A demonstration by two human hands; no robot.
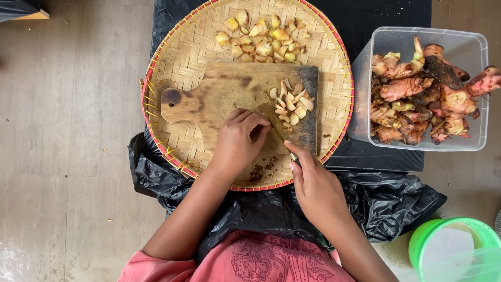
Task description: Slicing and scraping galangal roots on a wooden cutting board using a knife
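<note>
The right hand (316,189) was closed around a knife (284,143), its forefinger laid along the back and the thin blade angled up toward the left hand (239,140). That hand was curled, fingertips pressed down on the wooden cutting board (219,99), covering whatever piece was being cut, which could not be seen. Just beside its fingers lay a small heap of pale slices (291,103) on the board's right end. The board rested in a round woven bamboo tray (177,62) with a red rim, and a pile of cut chunks (263,39) sat at the tray's far side. To the right, apart from the tray, a clear plastic tub (469,47) held pinkish whole galangal roots (425,96)
</note>
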